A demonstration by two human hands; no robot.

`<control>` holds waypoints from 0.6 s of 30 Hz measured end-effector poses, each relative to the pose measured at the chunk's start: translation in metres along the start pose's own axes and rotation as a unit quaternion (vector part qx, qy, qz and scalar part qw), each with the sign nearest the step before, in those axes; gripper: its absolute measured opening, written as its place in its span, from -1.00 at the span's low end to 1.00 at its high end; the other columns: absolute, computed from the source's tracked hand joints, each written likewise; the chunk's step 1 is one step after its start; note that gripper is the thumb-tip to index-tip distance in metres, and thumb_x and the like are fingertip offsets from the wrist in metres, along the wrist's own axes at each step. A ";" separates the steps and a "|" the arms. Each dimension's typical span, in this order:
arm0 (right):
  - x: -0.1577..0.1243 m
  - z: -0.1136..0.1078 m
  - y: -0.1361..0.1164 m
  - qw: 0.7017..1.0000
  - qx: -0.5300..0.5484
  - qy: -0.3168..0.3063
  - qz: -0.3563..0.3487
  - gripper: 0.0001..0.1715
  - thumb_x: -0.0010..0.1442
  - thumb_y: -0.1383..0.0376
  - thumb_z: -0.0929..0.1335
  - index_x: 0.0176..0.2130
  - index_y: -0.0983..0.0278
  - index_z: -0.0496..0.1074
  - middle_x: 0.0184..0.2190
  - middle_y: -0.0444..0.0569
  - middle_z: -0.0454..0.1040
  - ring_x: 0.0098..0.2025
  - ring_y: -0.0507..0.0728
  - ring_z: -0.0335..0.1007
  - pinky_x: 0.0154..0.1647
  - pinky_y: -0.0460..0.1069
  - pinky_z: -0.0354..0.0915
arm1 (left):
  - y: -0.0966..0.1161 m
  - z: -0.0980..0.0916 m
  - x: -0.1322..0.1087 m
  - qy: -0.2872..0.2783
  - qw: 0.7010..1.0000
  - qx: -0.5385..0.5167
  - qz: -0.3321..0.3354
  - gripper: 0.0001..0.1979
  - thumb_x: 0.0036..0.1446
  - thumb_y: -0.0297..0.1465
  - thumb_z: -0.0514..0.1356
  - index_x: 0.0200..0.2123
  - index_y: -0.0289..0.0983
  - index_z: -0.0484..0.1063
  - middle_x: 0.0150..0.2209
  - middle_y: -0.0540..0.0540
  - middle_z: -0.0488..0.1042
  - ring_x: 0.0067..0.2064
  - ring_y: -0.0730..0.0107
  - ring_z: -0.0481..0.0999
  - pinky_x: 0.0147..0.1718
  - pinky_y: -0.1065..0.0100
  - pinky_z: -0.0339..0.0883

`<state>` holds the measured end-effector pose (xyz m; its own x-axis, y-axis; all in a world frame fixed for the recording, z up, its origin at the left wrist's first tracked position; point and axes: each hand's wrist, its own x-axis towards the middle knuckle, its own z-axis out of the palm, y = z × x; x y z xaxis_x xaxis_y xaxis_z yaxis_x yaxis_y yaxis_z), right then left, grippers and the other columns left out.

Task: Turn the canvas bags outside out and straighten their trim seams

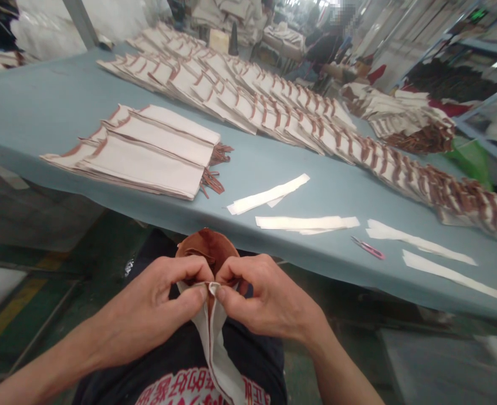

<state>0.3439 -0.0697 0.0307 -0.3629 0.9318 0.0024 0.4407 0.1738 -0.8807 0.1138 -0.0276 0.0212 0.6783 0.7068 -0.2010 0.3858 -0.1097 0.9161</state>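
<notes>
1 cream fabric piece [225,365] with a brown part [222,244] is held just off the near edge of the blue table [41,121], above a dark garment [260,354]. Its edge is pinched in the closed grip of the left hand [164,298] and, just beside, in that of the right hand [269,298]. Flat cream pieces [147,160] with brown cords [212,181] are stacked on the table's left part, near its front edge. White strips [307,223] are laid in 4 places along the table's near side, and 1 pink tool [370,249] is placed among them. Overlapping brown-edged panels [227,104] are spread in long rows across the table's far side. Beyond the table, 1 person [323,52] is partly seen.
</notes>
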 end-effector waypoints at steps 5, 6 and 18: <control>-0.002 0.001 -0.004 0.999 -0.025 0.027 -0.017 -0.82 0.24 0.30 0.47 -0.39 0.20 0.46 -0.47 -0.18 0.56 -0.45 0.04 0.43 -0.36 -0.07 0.27 | 0.003 -0.001 -0.003 -0.025 0.999 -0.015 -0.033 -0.71 0.37 -0.26 0.19 -0.35 -0.17 0.65 -0.36 0.04 0.66 -0.27 0.26 0.59 -0.29 0.34 0.37; -0.003 0.001 -0.004 0.999 -0.026 0.029 -0.020 -0.82 0.24 0.31 0.46 -0.40 0.20 0.45 -0.48 -0.19 0.54 -0.46 0.03 0.41 -0.36 -0.07 0.25 | 0.003 -0.001 -0.004 -0.034 0.999 -0.009 -0.038 -0.70 0.38 -0.25 0.20 -0.33 -0.16 0.68 -0.34 0.04 0.68 -0.26 0.25 0.61 -0.29 0.34 0.37; -0.002 0.001 -0.004 0.999 0.019 0.018 -0.033 -0.85 0.26 0.36 0.43 -0.36 0.19 0.44 -0.45 -0.19 0.56 -0.43 0.02 0.41 -0.35 -0.09 0.27 | -0.001 -0.005 -0.005 -0.036 0.998 -0.036 -0.034 -0.65 0.40 -0.08 0.30 -0.35 -0.17 0.65 -0.36 0.04 0.63 -0.27 0.29 0.55 -0.27 0.38 0.34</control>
<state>0.3424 -0.0725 0.0340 -0.3603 0.9296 0.0772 0.3852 0.2237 -0.8953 0.1073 -0.0272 0.0233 0.6964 0.6578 -0.2868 0.3892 -0.0105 0.9211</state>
